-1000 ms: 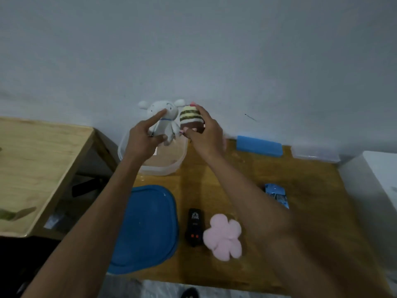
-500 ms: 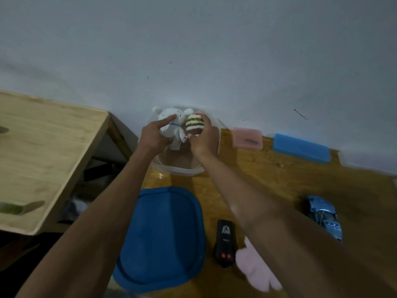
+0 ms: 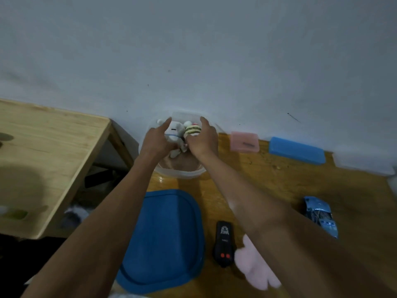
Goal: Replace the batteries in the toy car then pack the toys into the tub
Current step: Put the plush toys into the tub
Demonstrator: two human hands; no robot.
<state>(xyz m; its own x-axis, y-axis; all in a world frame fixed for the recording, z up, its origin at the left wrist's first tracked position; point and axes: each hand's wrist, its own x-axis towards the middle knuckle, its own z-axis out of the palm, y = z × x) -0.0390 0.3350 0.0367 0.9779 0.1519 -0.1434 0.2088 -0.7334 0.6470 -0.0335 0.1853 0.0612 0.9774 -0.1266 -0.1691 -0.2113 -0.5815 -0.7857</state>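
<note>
A clear plastic tub [image 3: 180,172] stands at the back of the brown table against the wall. My left hand [image 3: 155,141] holds a white plush animal [image 3: 174,134] inside the tub's opening. Right beside it, my right hand [image 3: 203,139] grips a small striped plush cake [image 3: 192,130]; the two toys touch. The blue toy car [image 3: 321,216] lies on the table at the right. A black remote control [image 3: 223,241] and a pink flower plush [image 3: 255,267] lie near the front, partly under my right forearm.
The tub's blue lid [image 3: 165,241] lies flat in front of the tub. A pink box [image 3: 244,141], a blue box [image 3: 297,150] and a clear lid [image 3: 363,166] line the wall. A lighter wooden table [image 3: 43,151] stands to the left across a gap.
Both hands have lowered the white plush and the striped cake from above the tub down into its opening. The view has tilted down and shifted left.
</note>
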